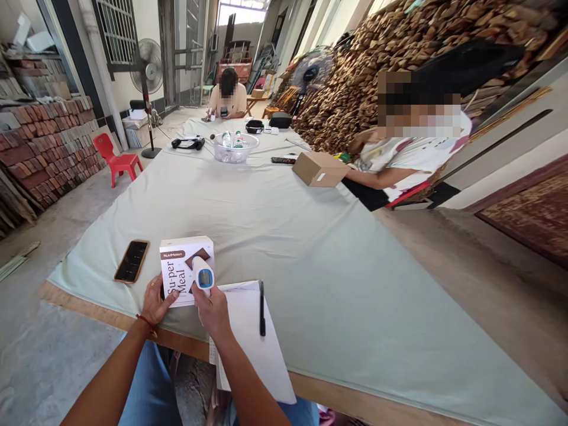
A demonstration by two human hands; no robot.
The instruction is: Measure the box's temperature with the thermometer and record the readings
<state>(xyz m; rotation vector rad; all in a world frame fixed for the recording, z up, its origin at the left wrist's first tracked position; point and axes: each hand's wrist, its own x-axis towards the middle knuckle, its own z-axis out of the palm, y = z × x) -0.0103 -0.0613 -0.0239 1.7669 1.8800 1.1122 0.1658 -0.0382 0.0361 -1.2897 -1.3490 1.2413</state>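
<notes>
My left hand (156, 300) grips the lower left corner of a white box (180, 284) printed "NutriMotion Su-per Meal", its thumb across the front. Wrapped round the handle of a white infrared thermometer (205, 277) with a blue-framed screen is my right hand (213, 309). The thermometer is held in front of the box's right side; whether they touch I cannot tell. Beneath my right forearm lies a white paper pad (252, 349), with a black pen (262, 310) on its right part. A phone (132, 261) in an orange-brown case rests left of the box.
Farther along the cloth-covered table (310, 254) stand a clear plastic basin (235, 148) with bottles, a cardboard box (319, 168) and a black headset (188, 143). One person (412, 154) sits at the right, another (228, 97) at the far end. A red chair (116, 158) is on the left.
</notes>
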